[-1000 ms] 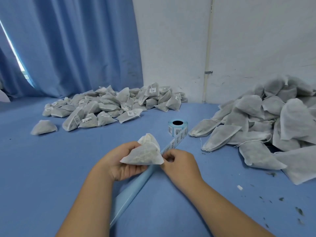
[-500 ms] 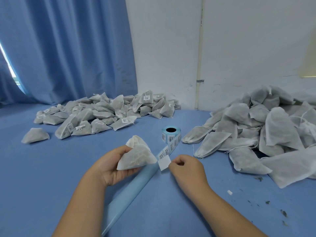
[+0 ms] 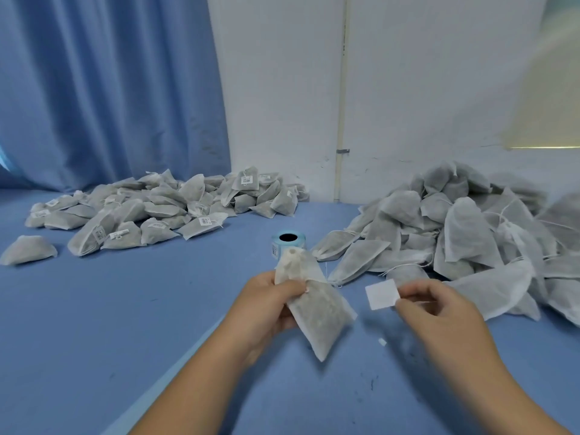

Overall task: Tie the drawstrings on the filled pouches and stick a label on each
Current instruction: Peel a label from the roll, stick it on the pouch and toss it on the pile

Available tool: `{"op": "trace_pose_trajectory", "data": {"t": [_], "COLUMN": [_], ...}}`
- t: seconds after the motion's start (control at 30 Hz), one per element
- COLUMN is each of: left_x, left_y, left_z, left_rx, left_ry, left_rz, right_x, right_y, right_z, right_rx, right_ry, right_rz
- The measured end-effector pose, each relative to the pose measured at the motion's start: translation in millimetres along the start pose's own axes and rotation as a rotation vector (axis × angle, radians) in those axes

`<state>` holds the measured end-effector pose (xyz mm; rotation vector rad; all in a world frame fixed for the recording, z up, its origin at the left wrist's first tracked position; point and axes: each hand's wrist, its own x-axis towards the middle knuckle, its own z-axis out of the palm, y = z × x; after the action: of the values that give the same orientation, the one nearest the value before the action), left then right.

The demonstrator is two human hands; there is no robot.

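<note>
Filled grey pouch (image 3: 317, 312) tilted, neck gathered, seemingly tied, blank white label (image 3: 382, 294) just beside it

The left forearm (image 3: 194, 390) and right forearm (image 3: 508, 400), both bare, angled in from the lower edge toward each other. The left hand (image 3: 266, 306) curled round the gathered neck of a filled pouch (image 3: 320, 315), thumb across the front. The right hand (image 3: 439, 318), its back to the camera, pinched a white label (image 3: 382, 294) by one edge, apparently between thumb and forefinger.
</note>
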<state>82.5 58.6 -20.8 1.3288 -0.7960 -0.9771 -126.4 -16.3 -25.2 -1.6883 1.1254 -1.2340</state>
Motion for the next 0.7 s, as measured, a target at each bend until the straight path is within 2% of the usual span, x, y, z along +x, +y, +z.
{"op": "trace_pose_trajectory", "data": {"t": [0.1, 0.17, 0.3, 0.4, 0.7], "left_x": [-6.8, -12.6, -18.3, -19.4, -26.0], "left_y": [-5.0, -6.1, -10.2, -11.8, -8.0], "left_z": [14.6, 26.1, 42.2, 46.2, 50.3], "left_rx": [0.077, 0.117, 0.167, 0.186, 0.178], "left_ry": [-0.031, -0.036, -0.027, -0.039, -0.034], "left_rz": [0.017, 0.014, 0.006, -0.004, 0.004], "right_x": [-2.6, -7.3, -18.3, -24.9, -32.7], "right_y": [-3.1, -9.4, -13.5, -11.6, -9.7], "right_z": [-10.9, -7.6, 7.3, 15.1, 26.3], "right_rx": [-0.04, -0.085, -0.347, -0.445, -0.534], "right_ry": [0.088, 0.129, 0.132, 0.136, 0.074], "right_rz": [-0.078, -0.203, -0.497, -0.637, -0.781]}}
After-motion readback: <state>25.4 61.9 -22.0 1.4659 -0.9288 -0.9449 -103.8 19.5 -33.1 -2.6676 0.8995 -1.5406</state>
